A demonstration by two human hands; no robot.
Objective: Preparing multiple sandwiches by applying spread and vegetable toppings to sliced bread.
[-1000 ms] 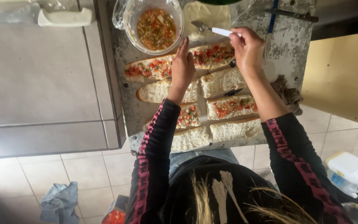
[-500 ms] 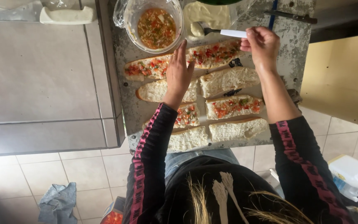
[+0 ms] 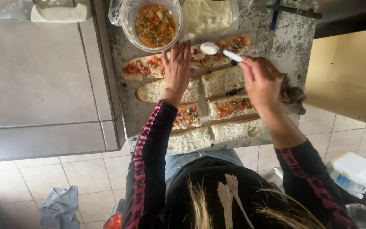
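My right hand point(image 3: 262, 80) grips a white spoon point(image 3: 219, 51) loaded with pale grated cheese, its bowl just above the far right bread half point(image 3: 229, 46), which carries red and green tomato topping. My left hand point(image 3: 177, 67) rests flat with fingers spread on the far row of bread, between the topped half at the left point(image 3: 142, 68) and the one under the spoon. Several split bread halves lie in rows on a worn metal tray point(image 3: 293, 42); some are topped, others such as the near ones point(image 3: 238, 129) are plain.
A clear bowl of chopped tomato mix point(image 3: 154, 24) and a clear container of grated cheese point(image 3: 207, 16) stand at the tray's far edge. A knife point(image 3: 294, 11) lies at the far right. A cloth point(image 3: 292, 96), a tiled counter point(image 3: 34, 76), a white jug point(image 3: 356, 169) and a floor rag point(image 3: 59, 207) surround it.
My right hand has brought the spoon from the cheese container down over the far right bread half. My left hand has stayed on the bread, shifting slightly.
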